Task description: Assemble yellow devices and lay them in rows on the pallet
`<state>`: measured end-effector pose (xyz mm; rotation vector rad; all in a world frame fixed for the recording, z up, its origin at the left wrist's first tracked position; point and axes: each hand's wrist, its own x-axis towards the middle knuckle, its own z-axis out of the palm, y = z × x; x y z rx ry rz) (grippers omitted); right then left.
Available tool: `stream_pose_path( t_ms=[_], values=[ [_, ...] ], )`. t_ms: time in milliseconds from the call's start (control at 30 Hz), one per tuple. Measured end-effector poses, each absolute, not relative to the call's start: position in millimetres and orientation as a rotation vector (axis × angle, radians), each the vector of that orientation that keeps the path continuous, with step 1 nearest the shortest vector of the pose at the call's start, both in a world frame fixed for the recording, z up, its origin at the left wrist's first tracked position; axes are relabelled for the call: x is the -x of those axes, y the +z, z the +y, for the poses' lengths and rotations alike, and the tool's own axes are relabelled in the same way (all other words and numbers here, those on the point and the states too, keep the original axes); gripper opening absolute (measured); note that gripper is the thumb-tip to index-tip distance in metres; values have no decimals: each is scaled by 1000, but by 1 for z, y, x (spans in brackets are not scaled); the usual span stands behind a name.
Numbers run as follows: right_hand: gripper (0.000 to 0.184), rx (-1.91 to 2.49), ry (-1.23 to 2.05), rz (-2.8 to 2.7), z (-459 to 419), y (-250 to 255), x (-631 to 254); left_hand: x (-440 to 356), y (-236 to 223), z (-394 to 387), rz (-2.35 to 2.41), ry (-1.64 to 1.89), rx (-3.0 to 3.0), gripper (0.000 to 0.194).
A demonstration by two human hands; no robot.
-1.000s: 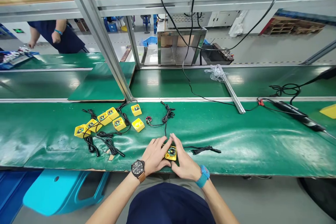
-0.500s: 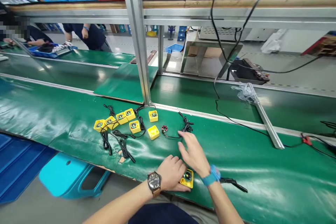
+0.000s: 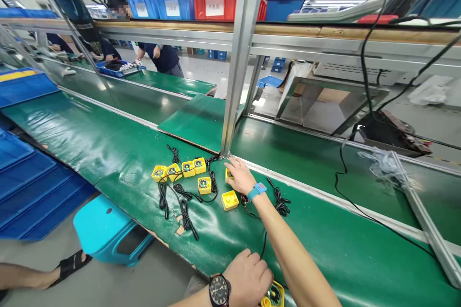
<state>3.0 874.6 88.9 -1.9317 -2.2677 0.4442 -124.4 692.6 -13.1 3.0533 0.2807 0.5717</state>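
Observation:
My right hand [image 3: 240, 177] is stretched far forward, its fingers closed over a small yellow housing [image 3: 228, 175] at the foot of the metal post. An empty yellow housing [image 3: 230, 200] lies just in front of that hand, and a small red-and-black coil ring [image 3: 245, 198] with its black lead shows under my wrist. My left hand [image 3: 248, 278] stays at the near edge of the belt, curled on a yellow housing with a coil inside [image 3: 272, 295]. Several more yellow housings [image 3: 180, 170] with black cables [image 3: 184, 204] sit to the left.
An aluminium post [image 3: 237, 62] rises from the green belt [image 3: 317, 230]. A bundled black cable [image 3: 281, 202] lies to the right of my arm. A blue stool [image 3: 104, 230] stands below the belt's edge. Blue and red bins [image 3: 187, 2] line the shelf. Other people work at the back left.
My right hand has left the housing at the near edge and reached forward to the housing by the post. The view has swung left. My left hand stays on the near housing.

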Motion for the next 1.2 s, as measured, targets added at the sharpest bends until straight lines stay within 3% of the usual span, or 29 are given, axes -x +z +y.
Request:
stream_pose_path(
  t_ms=[167,233,500,667,733,867,1000,1100,1200],
  values=[
    [51,1872,502,-2492,887,94,2,119,-9,690,338,682,-3073,38],
    [52,1792,500,-2587,888,99,11,117,-8,689,377,686,-3086,33],
    [102,1751,434,-2747,889,93,56,109,-19,688,358,726,-3099,34],
    [61,1685,301,-2716,887,82,64,108,-22,689,350,818,-3072,36],
    [52,1678,322,-2684,889,85,64,108,-23,689,335,758,-3079,37],
    [52,1744,325,-2407,897,116,47,108,-26,690,348,724,-3089,41],
    [45,1553,477,-1915,900,170,14,110,-22,695,278,621,-3045,66],
    [45,1407,552,-1757,887,214,-8,106,-10,702,351,697,-2938,82],
    [48,1393,432,-1702,859,255,-23,98,14,709,400,849,-2823,83]
  ],
)
